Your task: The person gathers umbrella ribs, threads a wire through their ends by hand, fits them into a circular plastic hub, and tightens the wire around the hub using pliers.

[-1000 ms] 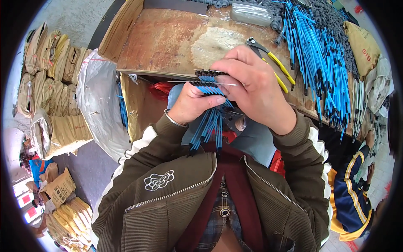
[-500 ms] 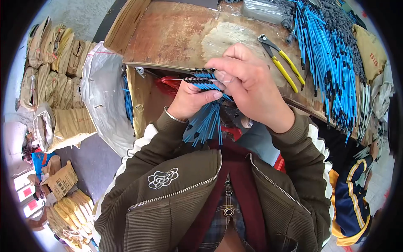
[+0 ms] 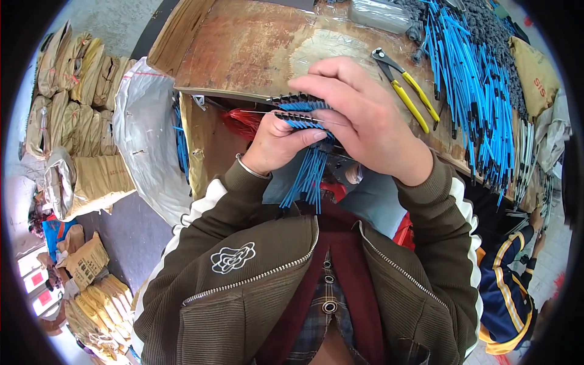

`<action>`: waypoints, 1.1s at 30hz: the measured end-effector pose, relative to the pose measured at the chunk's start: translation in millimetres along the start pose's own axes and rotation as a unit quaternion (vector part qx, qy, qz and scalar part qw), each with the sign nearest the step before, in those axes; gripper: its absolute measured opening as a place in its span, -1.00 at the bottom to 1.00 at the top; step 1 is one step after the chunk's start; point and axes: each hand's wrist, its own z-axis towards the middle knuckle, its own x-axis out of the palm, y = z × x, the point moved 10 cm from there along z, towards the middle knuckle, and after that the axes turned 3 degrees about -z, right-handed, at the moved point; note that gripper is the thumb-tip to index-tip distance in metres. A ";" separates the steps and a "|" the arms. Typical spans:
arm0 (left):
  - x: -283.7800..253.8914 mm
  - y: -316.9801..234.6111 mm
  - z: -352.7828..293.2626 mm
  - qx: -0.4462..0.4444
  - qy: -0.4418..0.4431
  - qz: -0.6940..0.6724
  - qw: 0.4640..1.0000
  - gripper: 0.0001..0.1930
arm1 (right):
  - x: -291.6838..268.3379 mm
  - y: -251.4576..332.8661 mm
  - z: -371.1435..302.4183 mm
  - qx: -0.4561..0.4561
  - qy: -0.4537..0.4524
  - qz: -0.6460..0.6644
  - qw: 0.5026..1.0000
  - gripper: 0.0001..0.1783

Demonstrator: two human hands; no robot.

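My left hand (image 3: 267,145) grips a bundle of thin blue rods (image 3: 310,173), its thumb pressed along their black-tipped ends (image 3: 295,117). The rods hang down in front of my body. A thin wire runs along the row of black ends and sticks out past both sides. My right hand (image 3: 374,125) is closed over a second row of black-tipped blue rods (image 3: 304,104), just beyond the first; its palm hides part of them. The thumb lies between the rows, near the wire.
Yellow-handled pincers (image 3: 410,91) lie on the worn wooden table (image 3: 243,45), right of my hands. A large pile of blue rods (image 3: 480,121) covers the table's right side. Left stand a white plastic sack (image 3: 146,134) and stacked brown paper bags (image 3: 85,115). At lower right another person's sleeve (image 3: 508,261) shows.
My right hand's fingers have lifted and spread over the far row, where more black ends now show. Both hands remain in nearly the same place.
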 end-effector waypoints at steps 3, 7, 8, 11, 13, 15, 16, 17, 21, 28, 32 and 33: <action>2.3 -3.3 4.1 0.019 -0.002 -0.004 1.000 -0.83 | -19.9 5.4 -7.3 0.007 -0.030 -0.075 0.997 -0.77; 7.7 -1.3 6.7 0.014 0.017 -0.031 0.999 -0.83 | -43.5 -3.5 -24.2 0.067 -0.049 -0.200 0.976 -0.81; 10.0 0.2 7.1 0.003 0.025 -0.025 0.999 -0.83 | -43.0 -7.4 -27.8 0.081 -0.033 -0.202 0.976 -0.82; 16.5 -0.9 9.3 -0.005 0.033 -0.007 0.999 -0.84 | -39.7 -6.8 -25.5 0.083 -0.018 -0.205 0.975 -0.84; 20.2 -4.1 11.7 0.002 0.032 0.013 0.999 -0.84 | -37.2 -1.9 -19.4 0.059 -0.020 -0.207 0.976 -0.86; 22.4 -3.5 13.3 -0.008 0.030 0.000 1.000 -0.84 | -40.2 -4.8 -21.8 0.064 -0.025 -0.200 0.977 -0.84; 22.3 -2.4 13.8 -0.018 0.027 -0.013 0.999 -0.84 | -41.9 -6.8 -23.4 0.068 -0.028 -0.191 0.979 -0.82; 22.4 -1.4 14.6 -0.029 0.025 -0.026 0.999 -0.85 | -44.0 -8.2 -24.8 0.073 -0.032 -0.183 0.980 -0.80; 18.0 -7.3 26.3 -0.052 0.021 -0.041 0.998 -0.83 | -77.3 -18.1 -38.2 0.154 -0.154 -0.120 0.969 -0.79; 20.3 -52.2 72.8 -0.049 0.006 -0.138 0.989 -0.81 | -134.6 5.7 -48.9 0.107 -0.317 -0.099 0.937 -0.77; 18.9 -103.7 94.4 -0.013 -0.050 -0.150 0.987 -0.80 | -153.2 24.0 -51.4 0.035 -0.360 -0.106 0.926 -0.77; 19.1 -101.1 93.2 -0.014 -0.048 -0.150 0.987 -0.80 | -156.2 24.4 -52.8 0.043 -0.369 -0.115 0.921 -0.78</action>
